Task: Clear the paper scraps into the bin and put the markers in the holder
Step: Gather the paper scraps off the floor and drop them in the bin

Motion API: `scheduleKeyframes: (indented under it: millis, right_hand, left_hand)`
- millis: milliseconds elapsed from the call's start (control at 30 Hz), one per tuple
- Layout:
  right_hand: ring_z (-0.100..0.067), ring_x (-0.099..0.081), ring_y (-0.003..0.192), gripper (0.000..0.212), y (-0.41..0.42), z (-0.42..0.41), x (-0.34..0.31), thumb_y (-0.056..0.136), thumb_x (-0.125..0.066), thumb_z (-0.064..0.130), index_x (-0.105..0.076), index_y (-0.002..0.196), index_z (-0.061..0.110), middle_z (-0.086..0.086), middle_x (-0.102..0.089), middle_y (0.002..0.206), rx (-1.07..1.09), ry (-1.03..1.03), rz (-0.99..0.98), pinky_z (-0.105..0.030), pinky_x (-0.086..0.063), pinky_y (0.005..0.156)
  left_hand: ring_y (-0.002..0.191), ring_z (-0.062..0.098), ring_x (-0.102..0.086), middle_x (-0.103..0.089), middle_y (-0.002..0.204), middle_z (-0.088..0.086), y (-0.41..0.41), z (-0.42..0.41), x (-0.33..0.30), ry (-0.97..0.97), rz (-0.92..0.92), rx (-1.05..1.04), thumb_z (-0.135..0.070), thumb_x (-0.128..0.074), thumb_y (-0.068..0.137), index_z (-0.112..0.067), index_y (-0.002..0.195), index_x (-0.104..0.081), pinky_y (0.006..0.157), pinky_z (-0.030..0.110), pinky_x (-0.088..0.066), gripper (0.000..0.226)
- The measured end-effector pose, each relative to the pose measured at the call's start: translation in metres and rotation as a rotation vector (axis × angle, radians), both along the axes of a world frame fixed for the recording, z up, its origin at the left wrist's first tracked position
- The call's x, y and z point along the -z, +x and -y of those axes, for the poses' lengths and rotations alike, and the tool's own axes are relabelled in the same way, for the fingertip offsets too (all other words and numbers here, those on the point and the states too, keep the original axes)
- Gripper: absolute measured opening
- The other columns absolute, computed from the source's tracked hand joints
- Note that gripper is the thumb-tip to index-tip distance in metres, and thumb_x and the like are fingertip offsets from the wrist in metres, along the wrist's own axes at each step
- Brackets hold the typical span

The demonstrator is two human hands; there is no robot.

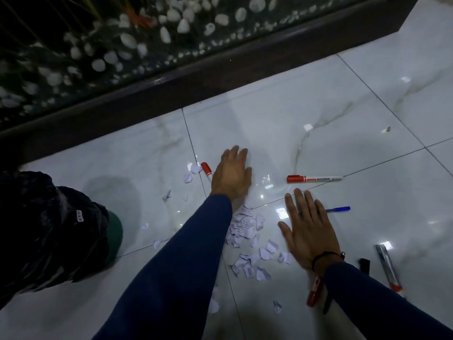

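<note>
Torn white paper scraps (247,241) lie in a loose heap on the glossy floor tiles between my two arms. My left hand (231,173) is stretched flat over the floor, fingers straight, partly covering a red-capped marker (206,169). Flat and open on the tile, my right hand (306,224) lies beside the heap. A red whiteboard marker (313,179) lies beyond it. A blue pen (339,209) pokes out from behind its fingers. Another red marker (315,292) lies under my right wrist. A bin lined with a black bag (49,231) stands at the left.
A silver marker with a red end (389,268) and a small black object (365,265) lie at the right. A dark raised kerb (196,79) borders a bed of white pebbles at the back. Stray scraps (188,178) are scattered toward the bin.
</note>
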State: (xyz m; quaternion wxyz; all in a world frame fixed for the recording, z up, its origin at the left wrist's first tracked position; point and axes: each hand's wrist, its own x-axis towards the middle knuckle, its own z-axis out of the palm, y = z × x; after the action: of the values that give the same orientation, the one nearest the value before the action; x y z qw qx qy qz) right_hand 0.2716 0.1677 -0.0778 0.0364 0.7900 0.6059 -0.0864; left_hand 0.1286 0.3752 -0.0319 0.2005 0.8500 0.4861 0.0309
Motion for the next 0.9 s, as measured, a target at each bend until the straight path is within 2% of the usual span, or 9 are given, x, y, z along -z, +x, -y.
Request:
scheduleKeyframes:
  millis: [67,133,233,367,433,533,667,800,900]
  right_hand:
    - [-0.031,-0.004,0.153,0.074,0.001,0.0,0.002,0.099,-0.022,0.057,-0.007,0.158,0.015,-0.012,-0.003,0.165,0.003,0.014,0.005,-0.048,-0.014,0.122]
    - [-0.031,-0.005,0.153,0.075,0.001,0.0,0.003,0.099,-0.022,0.058,-0.008,0.158,0.015,-0.012,-0.005,0.165,-0.009,0.008,0.009,-0.048,-0.014,0.122]
    - [-0.032,-0.009,0.152,0.075,0.002,0.001,0.003,0.098,-0.024,0.057,-0.01,0.158,0.014,-0.013,-0.007,0.165,-0.012,0.007,0.005,-0.049,-0.015,0.122]
    - [-0.032,-0.012,0.152,0.074,0.001,0.0,0.001,0.098,-0.024,0.055,-0.011,0.158,0.014,-0.013,-0.008,0.165,-0.003,0.002,0.0,-0.049,-0.016,0.122]
    - [-0.033,-0.012,0.152,0.074,0.001,0.0,-0.001,0.098,-0.026,0.054,-0.012,0.158,0.014,-0.013,-0.009,0.165,0.001,0.005,0.002,-0.049,-0.016,0.121]
    - [-0.033,-0.012,0.152,0.074,0.001,0.0,-0.002,0.097,-0.025,0.054,-0.013,0.158,0.013,-0.013,-0.01,0.164,-0.001,0.008,0.013,-0.049,-0.016,0.121]
    - [-0.033,-0.012,0.151,0.074,0.0,0.0,-0.001,0.098,-0.021,0.055,-0.012,0.158,0.013,-0.014,-0.01,0.164,-0.014,0.012,0.024,-0.049,-0.016,0.121]
    - [-0.032,-0.011,0.152,0.074,0.0,0.0,-0.002,0.098,-0.022,0.055,-0.01,0.158,0.014,-0.013,-0.009,0.165,-0.008,0.021,0.018,-0.048,-0.015,0.122]
    - [-0.03,-0.008,0.152,0.074,0.0,0.0,-0.004,0.098,-0.019,0.057,-0.007,0.158,0.015,-0.011,-0.007,0.165,0.011,0.009,0.005,-0.047,-0.013,0.122]
  left_hand:
    - [0.119,0.032,-0.054,-0.054,0.133,0.015,0.009,-0.007,0.001,-0.031,-0.112,0.038,-0.014,-0.051,0.099,-0.005,0.136,-0.053,0.09,0.041,-0.053,0.038]
    - [0.104,0.03,-0.054,-0.055,0.119,0.014,0.007,0.011,-0.001,-0.001,-0.169,0.058,0.0,-0.052,0.091,-0.003,0.125,-0.055,0.073,0.035,-0.048,0.034]
    - [0.099,0.028,-0.051,-0.055,0.112,0.011,-0.008,0.065,-0.002,0.018,-0.105,0.085,0.005,-0.053,0.084,-0.007,0.119,-0.056,0.072,0.037,-0.05,0.037]
    - [0.096,0.027,-0.06,-0.063,0.101,0.009,-0.038,0.109,-0.005,-0.135,-0.022,0.128,-0.011,-0.058,0.088,-0.007,0.104,-0.07,0.078,0.039,-0.056,0.02]
    - [0.091,0.023,-0.065,-0.069,0.096,0.006,-0.047,0.101,-0.012,-0.182,0.038,0.023,-0.021,-0.06,0.088,-0.012,0.099,-0.076,0.083,0.036,-0.059,0.021]
    - [0.08,0.017,-0.069,-0.075,0.091,0.001,-0.05,0.069,-0.029,-0.088,0.114,-0.3,-0.031,-0.061,0.092,-0.019,0.098,-0.077,0.08,0.03,-0.06,0.021]
    - [0.085,0.025,-0.07,-0.073,0.092,0.005,-0.055,0.026,-0.028,-0.083,0.081,-0.634,-0.035,-0.063,0.092,-0.014,0.096,-0.075,0.07,0.026,-0.049,0.024]
    - [0.08,0.017,-0.069,-0.069,0.085,-0.003,-0.053,0.02,-0.013,-0.208,0.185,-0.741,-0.026,-0.069,0.087,-0.021,0.099,-0.077,0.065,0.021,-0.046,0.015]
    - [0.082,0.024,-0.07,-0.071,0.085,0.005,-0.054,0.021,-0.014,-0.157,0.146,-0.821,-0.025,-0.071,0.085,-0.007,0.095,-0.077,0.063,0.023,-0.042,0.021]
